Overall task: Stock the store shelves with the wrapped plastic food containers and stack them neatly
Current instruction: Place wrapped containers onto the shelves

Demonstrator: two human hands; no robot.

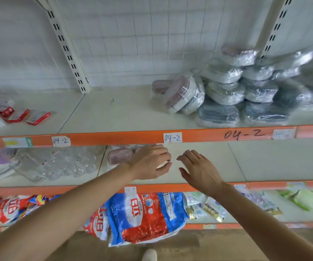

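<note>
Over the middle shelf (199, 162) the left hand (150, 162) curls loosely beside a pink container (119, 156), right hand (199, 168) open, both empty

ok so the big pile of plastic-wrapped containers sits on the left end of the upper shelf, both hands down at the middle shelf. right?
Not quite: the head view shows the pile of plastic-wrapped food containers on the right end of the upper white shelf with the orange edge, not the left. The rest holds: left hand and right hand are both down at the middle shelf.
</note>
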